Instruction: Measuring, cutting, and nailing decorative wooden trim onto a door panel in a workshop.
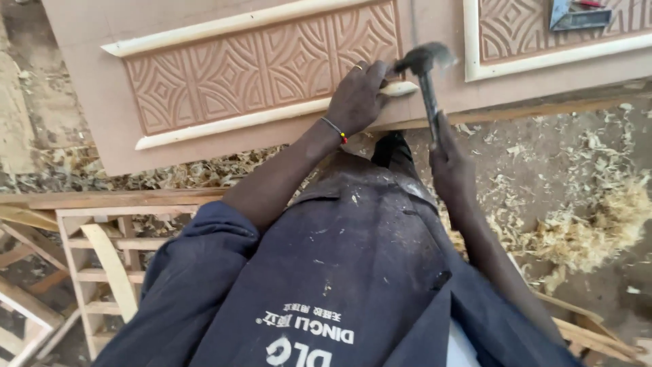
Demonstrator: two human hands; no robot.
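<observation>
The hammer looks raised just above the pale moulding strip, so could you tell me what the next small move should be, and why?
Probably a short, light tap straight down onto the strip's end. The hammer, blurred, is in the right hand, its head close over the pale moulding strip. The left hand pinches at that end on the carved door panel, so fingers sit near the strike. No nail is clearly visible.

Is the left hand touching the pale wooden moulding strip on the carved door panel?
Touching. The head view shows the left hand resting on the carved door panel, its fingertips pressed on the end of the pale moulding strip, with no gap.
</observation>
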